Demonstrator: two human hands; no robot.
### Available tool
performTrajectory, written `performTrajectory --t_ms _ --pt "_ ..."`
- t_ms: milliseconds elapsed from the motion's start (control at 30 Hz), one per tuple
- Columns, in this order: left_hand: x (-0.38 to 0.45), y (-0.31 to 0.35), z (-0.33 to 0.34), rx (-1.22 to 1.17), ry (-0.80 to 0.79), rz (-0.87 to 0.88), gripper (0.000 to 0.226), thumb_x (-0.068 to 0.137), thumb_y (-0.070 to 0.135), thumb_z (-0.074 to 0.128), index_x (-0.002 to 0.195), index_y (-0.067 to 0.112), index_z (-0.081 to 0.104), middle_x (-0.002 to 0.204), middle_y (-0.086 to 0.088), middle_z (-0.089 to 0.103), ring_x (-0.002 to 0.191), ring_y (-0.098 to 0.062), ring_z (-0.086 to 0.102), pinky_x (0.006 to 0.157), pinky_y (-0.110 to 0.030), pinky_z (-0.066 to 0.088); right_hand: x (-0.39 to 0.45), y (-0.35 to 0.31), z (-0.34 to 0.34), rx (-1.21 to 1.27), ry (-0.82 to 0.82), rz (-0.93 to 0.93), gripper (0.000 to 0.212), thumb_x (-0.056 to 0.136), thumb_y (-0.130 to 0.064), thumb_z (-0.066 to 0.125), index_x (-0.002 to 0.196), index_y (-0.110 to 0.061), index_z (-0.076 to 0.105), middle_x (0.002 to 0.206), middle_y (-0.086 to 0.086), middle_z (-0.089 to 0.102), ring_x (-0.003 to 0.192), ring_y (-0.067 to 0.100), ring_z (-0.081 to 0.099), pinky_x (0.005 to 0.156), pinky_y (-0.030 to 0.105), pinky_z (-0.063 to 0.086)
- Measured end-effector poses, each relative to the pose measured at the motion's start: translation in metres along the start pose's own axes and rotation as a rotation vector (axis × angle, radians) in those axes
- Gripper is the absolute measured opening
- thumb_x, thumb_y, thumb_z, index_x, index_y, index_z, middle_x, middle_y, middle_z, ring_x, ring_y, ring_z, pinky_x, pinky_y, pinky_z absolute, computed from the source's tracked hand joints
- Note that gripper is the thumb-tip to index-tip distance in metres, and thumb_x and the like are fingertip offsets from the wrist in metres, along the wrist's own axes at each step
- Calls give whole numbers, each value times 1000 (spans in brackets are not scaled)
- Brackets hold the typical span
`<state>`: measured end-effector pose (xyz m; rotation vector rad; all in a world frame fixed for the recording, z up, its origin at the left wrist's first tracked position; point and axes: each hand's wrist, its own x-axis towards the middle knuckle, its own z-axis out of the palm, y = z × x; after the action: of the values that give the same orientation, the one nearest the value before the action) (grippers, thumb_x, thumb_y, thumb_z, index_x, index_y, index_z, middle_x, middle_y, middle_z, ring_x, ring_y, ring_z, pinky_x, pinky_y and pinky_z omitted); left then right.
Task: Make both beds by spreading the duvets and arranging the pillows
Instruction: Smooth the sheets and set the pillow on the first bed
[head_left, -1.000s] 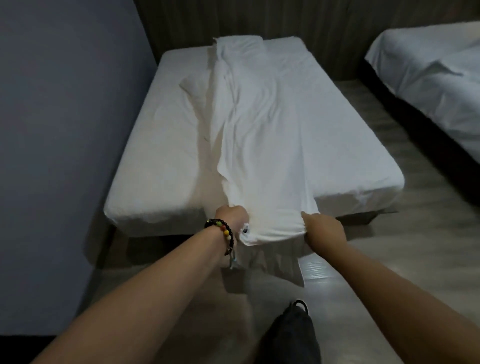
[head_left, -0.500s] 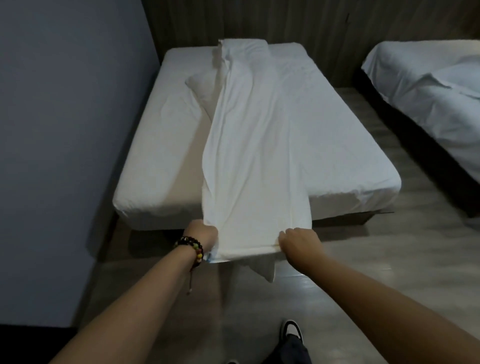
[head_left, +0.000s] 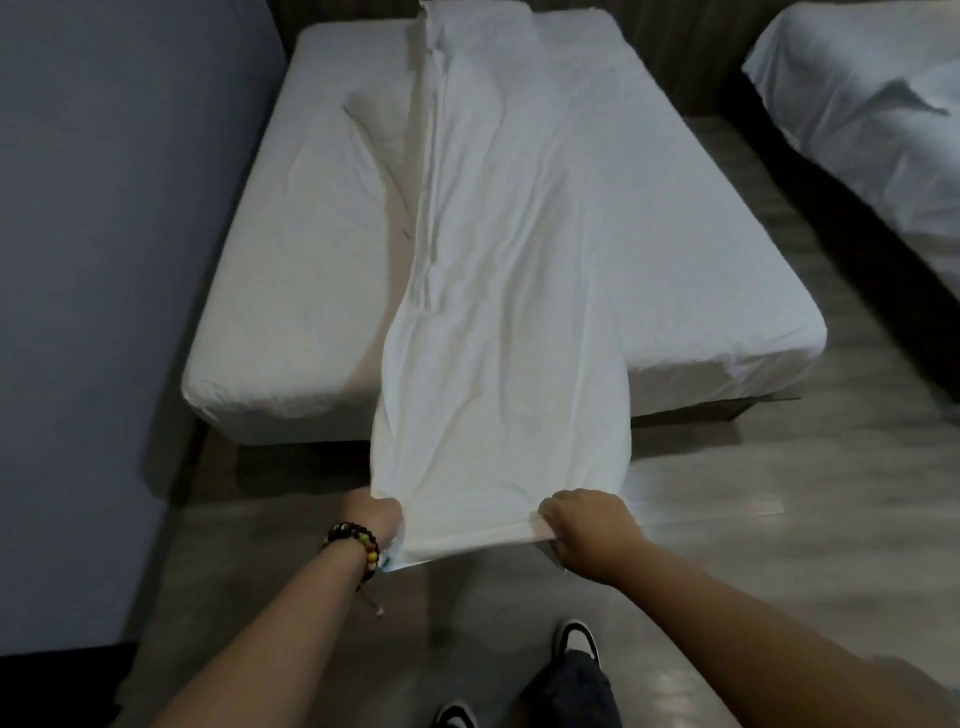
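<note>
Now the duvet (head_left: 498, 291) lies as a long narrow band down the near bed (head_left: 291, 249), its foot end drawn out past the mattress edge and over the floor, farther than a second ago, when that end was bunched close to the bed. The left hand (head_left: 376, 517) and right hand (head_left: 587, 525) each grip the near hem, fingers curled round the cloth. It is lengthened but not yet widened (a pillow (head_left: 379, 124) peeks out at its left), so spreading sideways seems next; the second bed (head_left: 852, 104) waits.
</note>
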<state>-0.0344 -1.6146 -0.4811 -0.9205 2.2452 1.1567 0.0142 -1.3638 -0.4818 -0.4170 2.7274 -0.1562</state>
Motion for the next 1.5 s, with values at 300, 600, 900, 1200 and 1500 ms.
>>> performTrajectory --t_ms 300,600,900,1200,1500 --pt "122 -82 82 25 322 -183 32 81 3 51 112 2 60 115 -22 62 104 -40 59 92 -46 50 62 46 174 665 131 529 62 75 -39 74 124 -7 52 125 10 50 116 27 47 97 33 41" --pt "231 -161 196 183 274 -168 29 86 13 61 110 -4 61 117 -27 61 107 -40 58 89 -42 48 135 128 340 969 -205 827 52 89 -23 65 134 -5 48 130 15 55 119 28 53 98 33 40" --pt "359 -165 305 -742 54 -193 24 94 32 57 110 16 53 123 -5 57 118 -21 55 101 -39 45 227 192 442 1887 142 1022 52 90 -14 64 137 -18 42 116 0 61 114 24 53 95 40 44" --pt "433 -146 364 -1343 -208 31 57 82 46 61 132 19 57 123 -4 66 112 -25 63 97 -47 48 273 246 482 2094 620 654 33 84 17 40 100 -6 58 92 5 65 98 18 68 94 43 53" --pt "466 -115 388 -1324 -211 234 40 95 45 51 124 20 62 121 -1 67 110 -20 64 94 -42 52 311 252 489 1621 731 642 47 95 1 50 139 -10 39 128 -3 46 118 17 44 101 32 38"
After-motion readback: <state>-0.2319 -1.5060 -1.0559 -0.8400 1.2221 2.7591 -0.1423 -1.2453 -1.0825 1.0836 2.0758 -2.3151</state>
